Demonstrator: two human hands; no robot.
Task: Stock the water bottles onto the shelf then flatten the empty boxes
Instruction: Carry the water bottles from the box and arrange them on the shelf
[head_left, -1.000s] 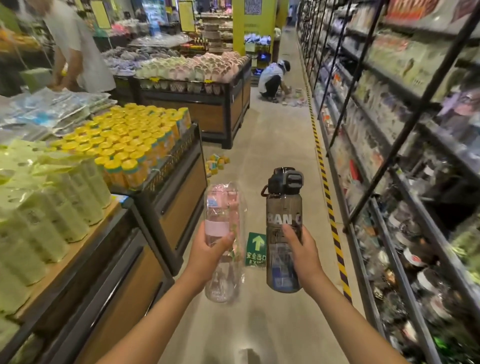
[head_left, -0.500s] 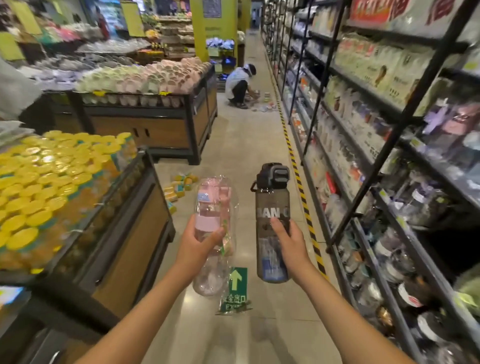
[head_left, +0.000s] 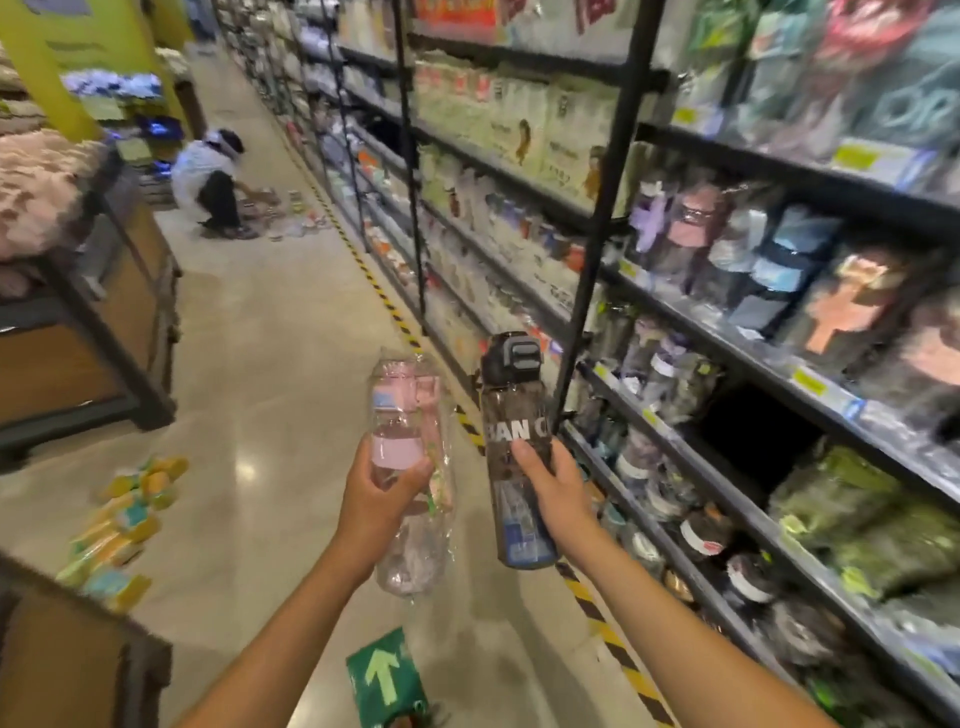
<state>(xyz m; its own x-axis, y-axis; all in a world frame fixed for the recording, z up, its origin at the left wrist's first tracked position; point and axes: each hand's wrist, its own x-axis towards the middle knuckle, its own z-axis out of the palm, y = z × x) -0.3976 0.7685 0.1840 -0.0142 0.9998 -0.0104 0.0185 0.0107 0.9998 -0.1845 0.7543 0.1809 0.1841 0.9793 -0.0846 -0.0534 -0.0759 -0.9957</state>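
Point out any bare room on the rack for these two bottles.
One dark gap on the rack, between the wrapped bottles and the green packs. Other shelves look packed. The aisle floor beside the striped tape is bare.

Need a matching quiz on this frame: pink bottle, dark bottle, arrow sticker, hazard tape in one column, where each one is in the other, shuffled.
Items
1. pink bottle
2. dark bottle
3. green arrow sticker
4. yellow-black tape

Places
A. gripped by the right hand
B. on the floor, at the bottom edge of the view
C. gripped by the left hand
D. on the floor, running along the foot of the shelving

Pairs: 1-C, 2-A, 3-B, 4-D
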